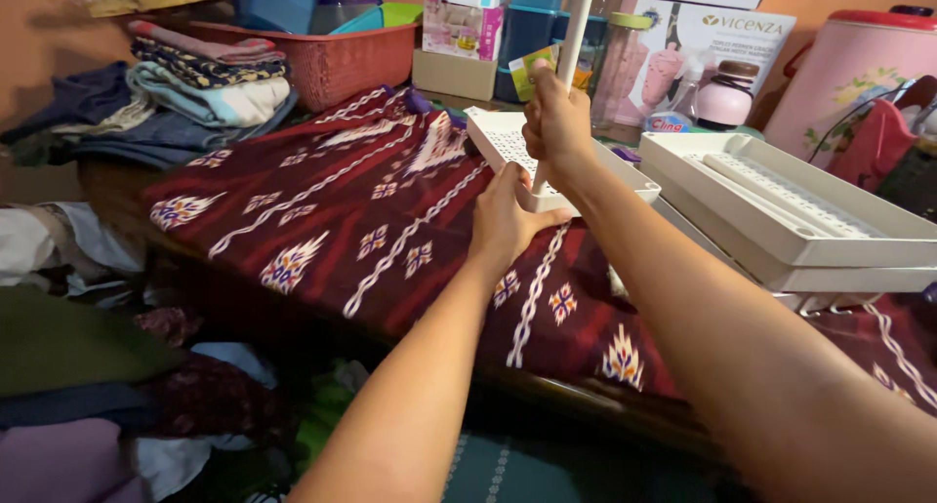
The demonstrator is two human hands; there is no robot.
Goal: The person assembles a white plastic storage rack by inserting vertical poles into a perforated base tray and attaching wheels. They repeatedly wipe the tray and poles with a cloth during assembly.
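Note:
A white perforated plastic shelf tray (496, 134) lies on a dark red patterned cloth (332, 210) that covers the table. My right hand (556, 122) is closed around a white pole (578, 25) that stands upright at the tray's near corner. My left hand (506, 218) grips that same corner of the tray from below and the side, just under the pole's foot. Both forearms reach in from the lower right.
Two more white trays (781, 210) are stacked at right. Behind stand a red basket (332, 59), folded clothes (210, 79), boxes, a jar and a pink container (859, 74). Loose clothes pile up at the lower left.

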